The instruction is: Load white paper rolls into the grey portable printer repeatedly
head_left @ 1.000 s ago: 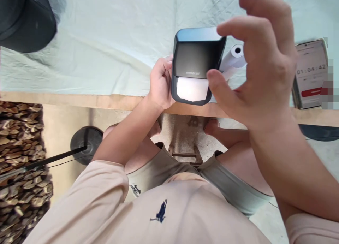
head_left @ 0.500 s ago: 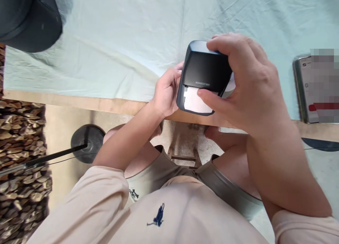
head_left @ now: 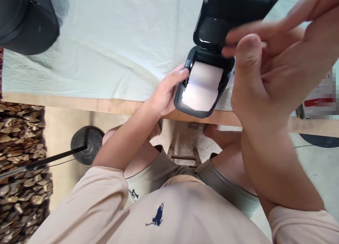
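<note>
A black label printer (head_left: 194,112) is held over the table's front edge, its lid (head_left: 212,32) swung up and back. Inside lies a roll of white label paper (head_left: 202,85), with its loose end over the front lip. My left hand (head_left: 166,90) is closed around the printer's left side, thumb on the rim. To the right of the raised lid is my right hand (head_left: 272,67), thumb and fingers apart. Its fingertips are smeared by motion and overlap the lid; whether they touch it is unclear.
A pale green cloth (head_left: 119,35) covers the table, with a wooden front edge (head_left: 79,101). A black case (head_left: 29,25) stands at the far left. Partly behind my right hand lies a phone (head_left: 320,99). Below are a round black stand base (head_left: 87,145) and stacked firewood (head_left: 23,159).
The printer's lid has swung open, uncovering the paper roll. My right hand has let go of the printer's front and moved up and right, its fingers spreading. My left hand keeps its hold.
</note>
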